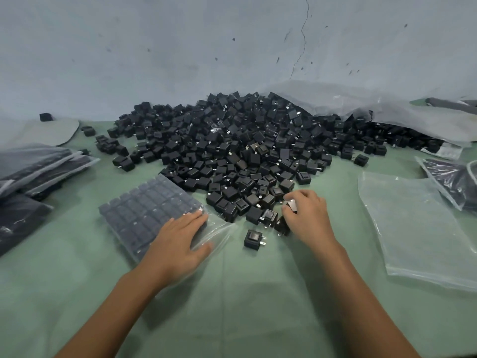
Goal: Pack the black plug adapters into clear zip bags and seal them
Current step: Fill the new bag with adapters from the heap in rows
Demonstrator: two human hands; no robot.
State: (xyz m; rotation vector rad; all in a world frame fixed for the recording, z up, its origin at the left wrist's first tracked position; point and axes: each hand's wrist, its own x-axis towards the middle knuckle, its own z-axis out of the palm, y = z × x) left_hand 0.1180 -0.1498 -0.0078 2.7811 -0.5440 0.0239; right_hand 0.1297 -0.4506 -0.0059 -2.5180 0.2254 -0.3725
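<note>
A big heap of black plug adapters (245, 140) lies on the green table (232, 293) against the wall. A clear zip bag (144, 210), filled with neat rows of adapters, lies flat at centre left. My left hand (178, 241) rests flat on the bag's open right end, fingers straight. My right hand (307, 218) is at the heap's near edge, fingers curled round a black adapter (291, 205) that it pinches. One loose adapter (254, 238) sits alone between the two hands.
Filled bags (38, 174) are stacked at the left edge. Empty clear bags (418, 228) lie at the right, with more packed bags (449, 179) behind them. A large plastic sheet (374, 109) drapes over the heap's right side.
</note>
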